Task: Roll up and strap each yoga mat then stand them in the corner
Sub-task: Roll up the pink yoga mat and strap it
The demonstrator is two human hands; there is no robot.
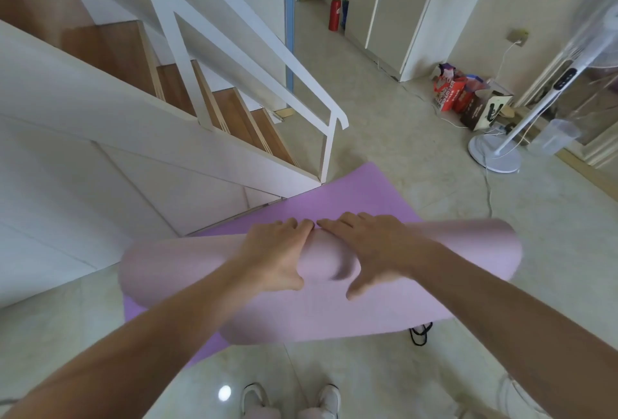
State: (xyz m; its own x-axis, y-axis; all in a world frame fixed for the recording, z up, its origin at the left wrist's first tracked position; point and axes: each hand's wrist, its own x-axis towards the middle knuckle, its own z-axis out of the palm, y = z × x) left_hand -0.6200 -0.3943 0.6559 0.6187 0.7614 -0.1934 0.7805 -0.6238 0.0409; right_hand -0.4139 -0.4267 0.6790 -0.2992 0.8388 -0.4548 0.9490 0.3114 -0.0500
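A yoga mat (187, 268), purple on one face and pale pink on the other, lies on the tiled floor, partly rolled into a thick roll. The flat purple part (351, 194) stretches away toward the stairs. My left hand (277, 254) and my right hand (371, 248) press side by side on top of the roll's middle, fingers spread forward over it, thumbs behind. The fingertips almost meet. A black strap (420, 334) lies on the floor under the roll's right end.
A white staircase (187, 137) with wooden steps and a railing rises at the left. A standing fan (495, 151) and its cord are at the right, shopping bags (465, 97) by the wall, a red fire extinguisher (334, 12) far back. My shoes (291, 398) show below.
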